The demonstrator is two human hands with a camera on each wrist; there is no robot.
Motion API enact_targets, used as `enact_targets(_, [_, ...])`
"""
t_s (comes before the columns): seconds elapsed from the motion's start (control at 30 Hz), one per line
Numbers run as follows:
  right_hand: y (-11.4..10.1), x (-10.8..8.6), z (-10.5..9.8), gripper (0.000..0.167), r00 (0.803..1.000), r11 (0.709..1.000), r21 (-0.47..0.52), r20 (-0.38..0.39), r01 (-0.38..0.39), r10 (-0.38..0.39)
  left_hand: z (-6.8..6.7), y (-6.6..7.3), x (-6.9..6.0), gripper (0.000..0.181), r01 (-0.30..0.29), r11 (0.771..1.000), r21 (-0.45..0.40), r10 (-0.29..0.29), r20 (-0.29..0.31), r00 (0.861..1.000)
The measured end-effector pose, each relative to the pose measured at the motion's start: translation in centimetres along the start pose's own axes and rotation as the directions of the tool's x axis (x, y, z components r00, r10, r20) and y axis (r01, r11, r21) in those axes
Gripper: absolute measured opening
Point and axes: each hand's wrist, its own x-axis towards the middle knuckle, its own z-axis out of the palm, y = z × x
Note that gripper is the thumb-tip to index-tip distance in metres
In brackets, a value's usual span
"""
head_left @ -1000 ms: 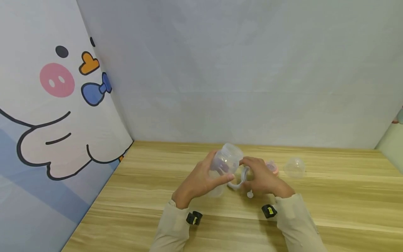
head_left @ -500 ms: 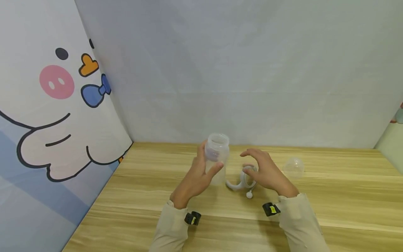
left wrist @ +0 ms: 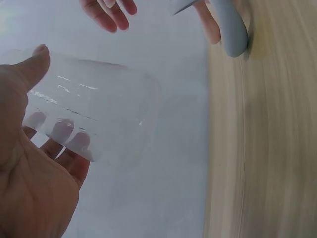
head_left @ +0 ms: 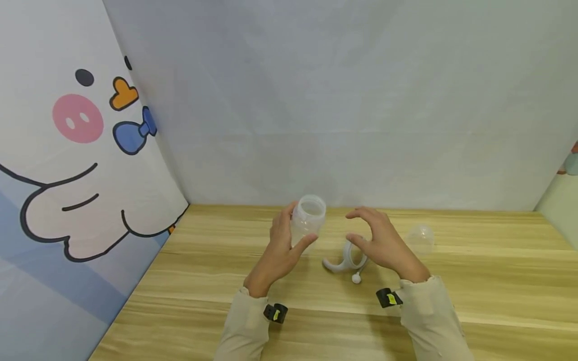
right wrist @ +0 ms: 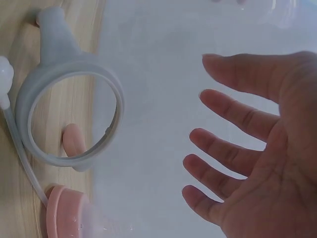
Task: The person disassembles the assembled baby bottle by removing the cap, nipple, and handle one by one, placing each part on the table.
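My left hand [head_left: 277, 255] grips a clear wide-mouthed baby bottle [head_left: 308, 220] round its side, thumb in front. The bottle is off the table, its uncapped mouth facing up toward me. My right hand [head_left: 384, 245] holds nothing; its fingers are spread and lightly bent above a grey two-handled bottle ring [head_left: 336, 267]. That ring lies on the table between the hands, partly hidden by the right hand in the head view. Beside it, the right wrist view shows a pink collar [right wrist: 69, 213] with a clear teat, and a thin straw [right wrist: 22, 148] ending in a white ball [head_left: 356, 278].
A clear dome cap [head_left: 421, 239] rests on the wooden table [head_left: 487, 281] right of the right hand. Behind the table hangs a pale grey cloth [head_left: 343, 100]. A cartoon-printed sheet [head_left: 58, 215] stands along the left side.
The bottle has swung from tilted right to more upright and moved left, away from the right hand. The right hand's fingers have spread apart and lifted off the grey ring.
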Motion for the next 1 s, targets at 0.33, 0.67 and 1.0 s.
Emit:
enact_targets(0.33, [0.1,-0.1,-0.1,0.036,1.0,1.0,-0.008,-0.002,-0.01,0.01,0.5,-0.9,0.1,0.075,0.049,0.999,-0.003,-0.049,-0.143,0.989])
enact_targets(0.67, [0.0,-0.1,-0.1,0.037,0.999,0.999,-0.009,0.01,-0.032,0.032,0.9,-2.1,0.0,0.075,0.15,0.989,0.002,-0.147,-0.167,0.975])
enact_targets(1.0, [-0.2,-0.2,-0.2,0.037,0.999,0.999,-0.01,0.025,-0.031,0.031,1.3,-2.9,-0.3,0.071,0.22,0.975,0.036,-0.213,-0.131,0.968])
